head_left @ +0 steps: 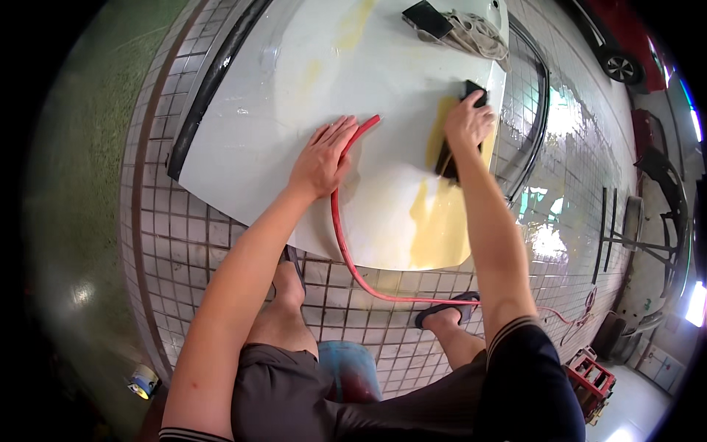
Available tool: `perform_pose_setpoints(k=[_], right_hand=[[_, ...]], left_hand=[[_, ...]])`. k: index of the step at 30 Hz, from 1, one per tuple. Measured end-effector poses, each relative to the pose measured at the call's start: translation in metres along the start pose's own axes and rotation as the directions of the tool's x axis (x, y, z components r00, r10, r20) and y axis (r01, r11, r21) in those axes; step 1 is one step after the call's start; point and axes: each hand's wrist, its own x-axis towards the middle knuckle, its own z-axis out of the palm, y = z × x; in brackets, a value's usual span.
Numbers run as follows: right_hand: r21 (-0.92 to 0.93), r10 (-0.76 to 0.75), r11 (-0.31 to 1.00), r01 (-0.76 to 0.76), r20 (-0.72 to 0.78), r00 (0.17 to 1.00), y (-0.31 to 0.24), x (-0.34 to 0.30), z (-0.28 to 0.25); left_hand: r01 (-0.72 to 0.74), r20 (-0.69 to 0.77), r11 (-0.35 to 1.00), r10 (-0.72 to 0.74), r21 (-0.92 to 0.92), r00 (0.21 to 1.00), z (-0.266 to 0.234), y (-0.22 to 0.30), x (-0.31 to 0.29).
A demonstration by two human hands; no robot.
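A white car door (398,217), wet and marked with yellow patches (429,221), lies before me. My left hand (322,160) is on the door, its fingers stretched forward beside a red hose (340,228). The hose runs through the crook of its thumb, and its open end points away to the right. My right hand (469,124) grips a long black sanding block (448,160) against the yellow patch near the door's right edge. The fingers cover the block's middle; both ends show. A grey rag (475,35) lies at the far right of the door, with a small dark pad (427,20) against it.
The hose trails over the wet tiled floor (401,283) past my right foot. A blue stool (346,368) is beneath me. At the right are a red metal-framed machine (589,383), loose car parts (655,243) and a red car (626,44). A tin (143,381) stands at the lower left.
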Motion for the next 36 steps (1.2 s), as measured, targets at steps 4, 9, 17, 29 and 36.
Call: perform_pose_setpoints(k=[4,9,17,29,36], right_hand=[[-0.029,-0.236,0.972,0.235,-0.156,0.959,-0.045,-0.059,0.007],[0.035,-0.006,0.999,0.015,-0.249,0.969,-0.006,0.064,0.005],[-0.098,-0.267,0.962,0.256,-0.117,0.957,-0.017,0.014,0.010],[0.040,-0.068,0.997,0.068,-0.011,0.998,0.002,0.054,-0.006],[0.026,-0.369,0.929,0.370,-0.031,0.929,-0.036,-0.040,-0.010]], left_hand=[[0.049,0.002,0.999,-0.049,0.021,0.999,0.000,-0.007,-0.016],[-0.026,-0.018,1.000,0.026,0.001,0.999,0.008,0.003,0.006],[0.002,-0.006,1.000,-0.001,0.018,1.000,0.009,-0.004,-0.007],[-0.077,-0.015,0.997,0.076,-0.034,0.997,0.003,-0.001,-0.003],[-0.024,-0.005,1.000,0.024,-0.014,1.000,-0.005,-0.015,-0.020]])
